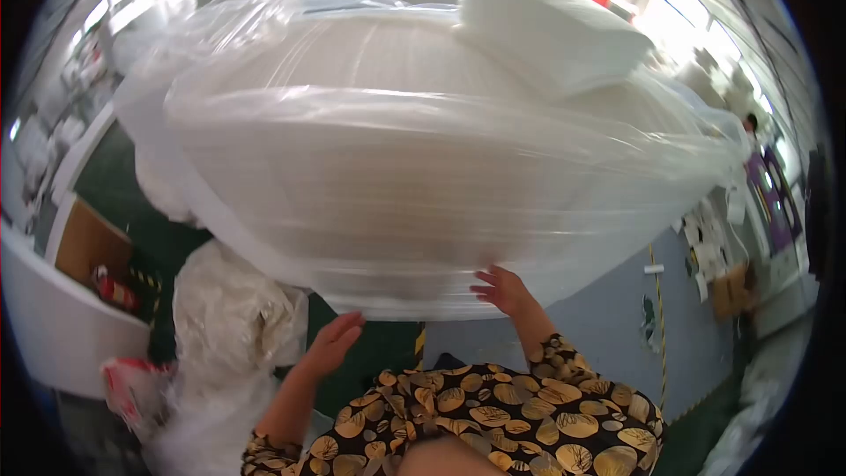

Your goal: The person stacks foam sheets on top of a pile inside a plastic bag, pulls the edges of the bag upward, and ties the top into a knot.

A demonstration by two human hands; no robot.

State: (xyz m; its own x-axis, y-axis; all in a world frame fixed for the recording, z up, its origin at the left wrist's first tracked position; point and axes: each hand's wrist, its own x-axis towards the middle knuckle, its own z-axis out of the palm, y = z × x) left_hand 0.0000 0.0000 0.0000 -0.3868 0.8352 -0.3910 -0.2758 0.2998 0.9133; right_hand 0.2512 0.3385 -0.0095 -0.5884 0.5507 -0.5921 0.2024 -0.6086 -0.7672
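Note:
A very large pale bundle [405, 185] wrapped in clear plastic film fills the view in front of me. My right hand [504, 291] is at its lower front, fingers spread and nothing in them, overlapping the film in this view. Lower and to the left, my left hand [337, 338] is just below the bundle's bottom edge, with its fingers stretched out and no object in it. On top of the bundle, at the right, lies a thick white stack of soft sheets [546, 26].
Crumpled clear plastic [233, 308] is heaped on the floor at left, near a red-and-white bag [137, 388]. A fire extinguisher [115, 289] stands beyond it. To the right are a cardboard box [731, 291] and yellow-black floor tape [659, 326]. Another person [751, 123] is far right.

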